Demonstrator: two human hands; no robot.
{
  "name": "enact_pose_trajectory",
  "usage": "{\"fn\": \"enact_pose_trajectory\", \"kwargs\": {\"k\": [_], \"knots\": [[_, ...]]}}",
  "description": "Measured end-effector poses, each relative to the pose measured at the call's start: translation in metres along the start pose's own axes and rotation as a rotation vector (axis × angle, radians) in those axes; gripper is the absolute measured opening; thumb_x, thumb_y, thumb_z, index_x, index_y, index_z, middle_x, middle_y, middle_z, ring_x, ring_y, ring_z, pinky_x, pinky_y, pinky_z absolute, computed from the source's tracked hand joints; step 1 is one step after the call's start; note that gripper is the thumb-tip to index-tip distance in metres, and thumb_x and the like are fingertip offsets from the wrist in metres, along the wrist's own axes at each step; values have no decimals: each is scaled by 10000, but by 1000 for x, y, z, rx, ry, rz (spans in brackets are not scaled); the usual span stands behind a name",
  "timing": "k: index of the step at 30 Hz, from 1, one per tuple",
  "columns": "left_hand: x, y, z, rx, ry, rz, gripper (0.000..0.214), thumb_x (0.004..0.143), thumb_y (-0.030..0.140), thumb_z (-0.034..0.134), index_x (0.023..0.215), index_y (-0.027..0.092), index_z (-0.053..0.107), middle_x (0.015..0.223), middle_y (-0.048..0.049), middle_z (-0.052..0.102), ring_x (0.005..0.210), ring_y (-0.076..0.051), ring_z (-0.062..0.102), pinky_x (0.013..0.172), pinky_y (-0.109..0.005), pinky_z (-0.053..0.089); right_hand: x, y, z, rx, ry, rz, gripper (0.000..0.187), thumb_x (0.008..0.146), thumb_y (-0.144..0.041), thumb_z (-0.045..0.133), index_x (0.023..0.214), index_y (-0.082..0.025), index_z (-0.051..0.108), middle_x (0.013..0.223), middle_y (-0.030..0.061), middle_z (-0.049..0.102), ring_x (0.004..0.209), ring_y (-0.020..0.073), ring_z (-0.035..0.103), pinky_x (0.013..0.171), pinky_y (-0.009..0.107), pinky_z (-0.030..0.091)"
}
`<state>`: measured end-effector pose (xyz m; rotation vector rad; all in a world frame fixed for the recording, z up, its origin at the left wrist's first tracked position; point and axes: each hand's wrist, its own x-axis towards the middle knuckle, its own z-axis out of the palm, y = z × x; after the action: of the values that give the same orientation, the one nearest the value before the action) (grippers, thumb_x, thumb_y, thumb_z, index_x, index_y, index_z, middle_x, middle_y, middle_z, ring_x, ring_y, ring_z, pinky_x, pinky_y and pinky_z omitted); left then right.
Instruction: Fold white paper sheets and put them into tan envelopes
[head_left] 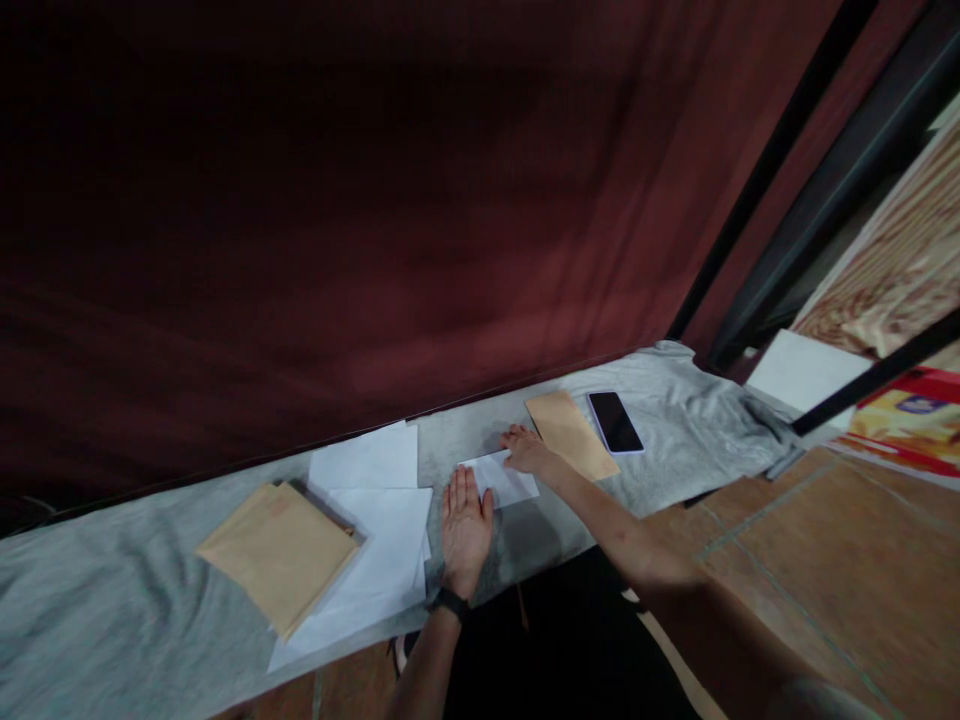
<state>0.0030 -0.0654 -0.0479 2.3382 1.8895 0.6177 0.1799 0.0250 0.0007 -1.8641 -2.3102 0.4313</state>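
My left hand [465,525] lies flat and open on the grey cloth [112,590], fingers stretched out, its fingertips at the near left edge of a small folded white paper [510,485]. My right hand [529,450] rests on that paper's far right corner, fingers pressed down on it. A black band circles my left wrist. A single brown envelope [574,435] lies just right of my right hand.
Loose white sheets [375,520] lie left of my left hand, a stack of brown envelopes [277,550] on top of them. A black phone [615,422] lies beyond the single envelope. Dark red curtain behind; tiled floor and a white sheet [806,370] at right.
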Motion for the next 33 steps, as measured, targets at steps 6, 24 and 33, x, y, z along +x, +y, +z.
{"fn": "enact_pose_trajectory", "kwargs": {"k": [6,24,33], "knots": [[3,-9,-2,-397,126,-167,680,1006,434,347,1581,113,179,1637,-161,260,1505,-263,272,1221,-445,278,-5,-6,-23,112,88,-55,214,894,-145,584,1055,-209,709,1089,54,718,963,191,668,875,291,505],[-16,11,0,-61,-68,218,506,999,279,338,1488,186,431,1577,-89,412,1489,-230,314,1218,-489,298,-118,7,55,132,297,-279,418,903,-67,477,1264,-225,616,1334,60,652,1263,178,577,1174,416,377],[-6,23,0,159,-197,136,551,999,256,257,1513,104,386,1593,-137,359,1496,-246,293,1205,-460,294,-129,0,52,145,297,-272,427,939,-163,495,1353,-181,595,1431,79,587,1347,192,512,1190,422,338]]}}
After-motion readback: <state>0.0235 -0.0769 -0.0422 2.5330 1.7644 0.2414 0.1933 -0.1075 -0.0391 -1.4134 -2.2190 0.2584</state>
